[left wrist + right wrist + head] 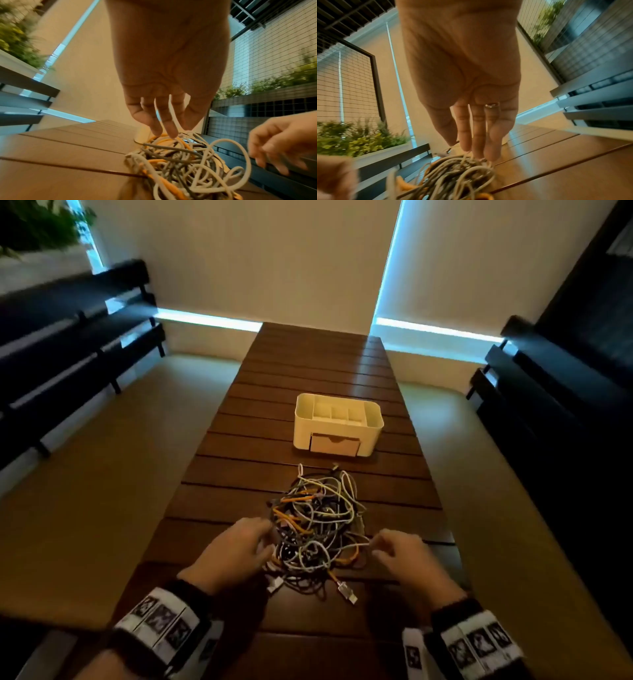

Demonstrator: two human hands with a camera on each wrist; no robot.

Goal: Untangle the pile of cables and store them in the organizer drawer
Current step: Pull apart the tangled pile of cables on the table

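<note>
- Fingers (169, 129) of the left hand (236, 549) point down, nearly straight, tips touching the top of the cable pile (318, 525) at its left edge; not clearly curled round any strand, so reads as released.
- Right hand (407, 559) sits at the pile's right edge. Left wrist view shows its fingers (267, 147) bent with a dark strand running by them, but blur means I cannot tell if it pinches anything. Right wrist view shows those fingers straight, tips on the pile.
- Pile is one dense knot of white, grey and orange cables on the slatted wooden table (239, 474), between the two hands. Loose plug ends (346, 590) stick out on the near side.
- White organizer (337, 424) stands further up the table, apart from the pile; drawer (334, 444) in its front face looks closed or nearly so.
- Judgement: task at the very start, nothing separated, nothing stored.
- Risks: pulling one strand hard could tighten the knots, since loops cross many times.
- Lifting a single cable may drag the whole pile off the table's near edge.
- Plug ends could snag in the slat gaps or on other loops.
- Drawer needs opening first; it looks small, so badly coiled cables may not fit.
</note>
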